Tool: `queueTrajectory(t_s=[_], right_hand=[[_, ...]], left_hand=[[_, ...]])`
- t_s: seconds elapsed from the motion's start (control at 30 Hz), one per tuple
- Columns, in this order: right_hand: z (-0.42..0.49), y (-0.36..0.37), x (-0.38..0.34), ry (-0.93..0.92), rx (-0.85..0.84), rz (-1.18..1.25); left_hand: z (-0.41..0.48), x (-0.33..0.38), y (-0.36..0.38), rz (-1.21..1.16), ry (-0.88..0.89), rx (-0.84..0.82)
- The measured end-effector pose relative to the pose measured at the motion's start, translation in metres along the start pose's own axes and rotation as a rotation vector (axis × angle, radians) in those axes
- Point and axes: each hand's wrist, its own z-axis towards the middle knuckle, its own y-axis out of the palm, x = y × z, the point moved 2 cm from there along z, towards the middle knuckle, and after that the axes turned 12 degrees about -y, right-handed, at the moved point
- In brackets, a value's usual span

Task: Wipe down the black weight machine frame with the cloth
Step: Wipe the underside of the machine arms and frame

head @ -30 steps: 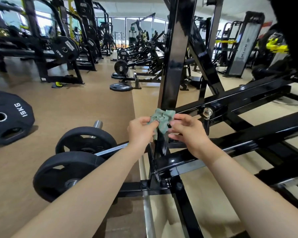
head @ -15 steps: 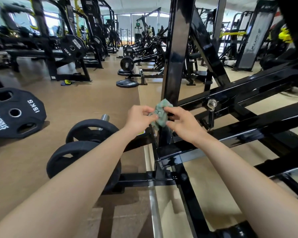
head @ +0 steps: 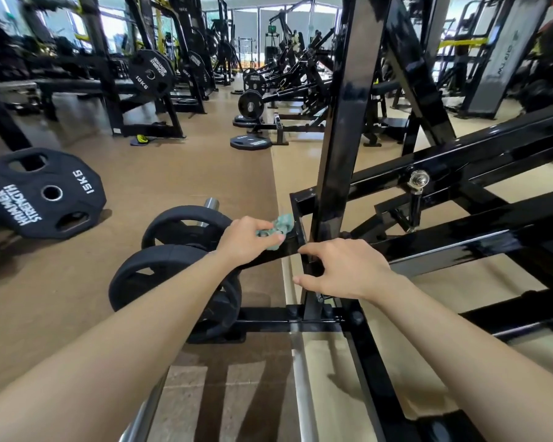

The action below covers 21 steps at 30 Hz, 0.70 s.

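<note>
Cloth point(head: 276, 229), green and crumpled, sits at frame centre on a short black frame bar point(head: 289, 247), just left of the upright point(head: 348, 122). The left hand point(head: 248, 242) pinches it between thumb and curled fingers. The bar's long axis runs lower left to upper right, so the likely stroke follows it. The right hand point(head: 342, 271), just lower right, has its fingers spread and holds nothing. Weight plates point(head: 173, 272) sit lower left.
</note>
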Motion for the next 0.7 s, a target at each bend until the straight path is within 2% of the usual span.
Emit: queueTrajectory(t_s=[0.17,0.37,0.57,0.7], right_hand=[[-0.002,-0.001,0.001,-0.01,-0.046,0.021],[-0.004,0.0,-0.002,-0.021,-0.023,0.025],[-0.002,0.003,-0.002,-0.028,0.003,0.027],[-0.002,0.002,-0.002,-0.034,0.012,0.007]], left_hand=[[0.0,-0.009,-0.004,0.117,0.043,0.068],[0.005,-0.04,-0.029,0.396,-0.079,0.058],[0.009,-0.03,-0.014,0.217,-0.073,0.045],[0.005,0.005,0.007,0.165,0.057,0.057]])
